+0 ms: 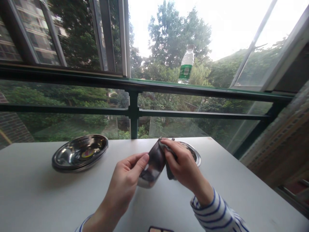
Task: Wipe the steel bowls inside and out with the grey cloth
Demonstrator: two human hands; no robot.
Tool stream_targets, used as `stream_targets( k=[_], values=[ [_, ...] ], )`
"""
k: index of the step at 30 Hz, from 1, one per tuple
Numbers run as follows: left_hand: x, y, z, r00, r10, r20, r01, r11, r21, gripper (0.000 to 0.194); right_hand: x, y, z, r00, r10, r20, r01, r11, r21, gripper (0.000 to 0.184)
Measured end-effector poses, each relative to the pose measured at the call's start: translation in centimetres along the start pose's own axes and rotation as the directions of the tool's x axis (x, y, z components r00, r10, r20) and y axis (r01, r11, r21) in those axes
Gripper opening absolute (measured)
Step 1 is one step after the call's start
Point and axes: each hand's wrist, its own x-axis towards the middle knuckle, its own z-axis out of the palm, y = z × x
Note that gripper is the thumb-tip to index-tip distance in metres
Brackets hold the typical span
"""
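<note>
My left hand (127, 178) grips a shiny steel bowl (152, 167), tilted on its edge above the white table (36, 196). Thumb and fingers pinch its rim. My right hand (184, 166) presses a dark grey cloth (169, 151) against the bowl's upper rim, fingers curled round the cloth. Behind my right hand, another steel dish (196, 155) lies on the table, mostly hidden. A stack of steel dishes (80, 152) sits to the left, about a hand's width from my left hand.
A plastic water bottle (186, 64) with a green label stands on the green railing (217, 90) beyond the table. A dark flat object (160, 229) peeks in at the table's near edge. The table's right edge runs close to a brick wall.
</note>
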Motion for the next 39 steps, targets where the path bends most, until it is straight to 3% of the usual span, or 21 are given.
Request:
stream_targets(
  k=[4,6,8,12,14,20,22,25,28,32,39],
  values=[
    [0.4,-0.1,-0.1,0.999,0.021,-0.049,-0.025,0.997,-0.068,0.026,-0.2,-1.1,-0.5,0.959,-0.244,0.143,0.240,0.970,0.045,0.031],
    [0.5,-0.1,-0.1,0.997,0.022,-0.070,-0.029,0.994,-0.103,0.025,-0.3,-1.5,-0.5,0.930,-0.310,0.199,0.302,0.951,0.067,0.030],
    [0.5,-0.1,0.1,0.997,0.008,-0.073,-0.016,0.994,-0.110,0.025,-0.3,-1.5,-0.5,0.931,-0.308,0.196,0.302,0.952,0.058,0.029],
    [0.2,0.0,0.4,0.999,-0.019,-0.044,0.016,0.997,-0.074,0.025,-0.2,-0.7,-0.5,0.983,-0.147,0.110,0.152,0.988,-0.038,0.032],
    [0.2,-0.1,0.4,0.999,-0.018,-0.046,0.014,0.997,-0.074,0.026,-0.2,-0.7,-0.7,0.987,-0.119,0.108,0.126,0.990,-0.059,0.033],
    [0.6,-0.4,0.1,0.994,0.038,-0.105,-0.050,0.992,-0.119,0.025,-0.3,-2.0,-1.1,0.907,-0.316,0.278,0.319,0.947,0.036,0.032],
    [0.5,-0.4,0.1,0.994,0.036,-0.102,-0.047,0.993,-0.111,0.026,-0.2,-1.8,-1.0,0.924,-0.295,0.243,0.298,0.954,0.024,0.032],
    [0.3,-0.1,0.3,0.996,0.006,-0.089,-0.015,0.994,-0.109,0.026,-0.1,-0.8,-0.6,0.976,-0.169,0.136,0.177,0.983,-0.047,0.031],
    [0.1,0.1,0.5,0.996,-0.030,-0.083,0.018,0.990,-0.138,0.028,-0.1,-0.3,-0.5,0.988,-0.108,0.107,0.117,0.990,-0.081,0.032],
    [0.1,0.3,0.4,0.993,-0.034,-0.111,0.019,0.990,-0.136,0.029,-0.2,-1.0,-0.7,0.968,-0.209,0.137,0.213,0.977,-0.015,0.033],
    [0.5,0.0,0.3,0.990,0.003,-0.144,-0.038,0.970,-0.240,0.025,-0.5,-2.3,-0.7,0.888,-0.339,0.312,0.367,0.930,-0.035,0.036]
  ],
)
